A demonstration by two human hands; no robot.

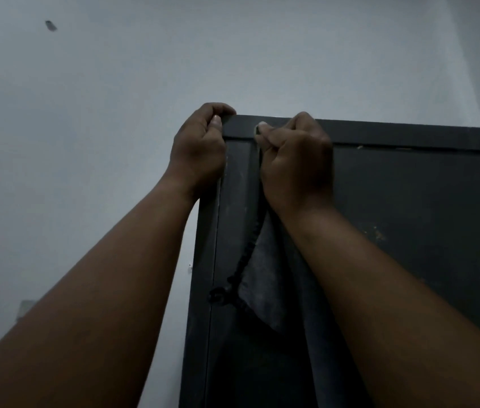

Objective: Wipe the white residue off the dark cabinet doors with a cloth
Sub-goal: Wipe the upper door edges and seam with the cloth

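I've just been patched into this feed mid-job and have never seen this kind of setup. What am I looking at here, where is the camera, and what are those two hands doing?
There is no machine here: a person works with bare hands, and the single camera sits on their head, tilted up along both forearms.

The left hand grips the top left corner of the dark cabinet, fingers curled over its upper edge. The right hand is fisted round a dark grey cloth and presses it against the top of the door; the rest of the cloth hangs down below the wrist, its stitched hem trailing.

Pale specks of residue show on the door to the right. Behind is a plain white wall.
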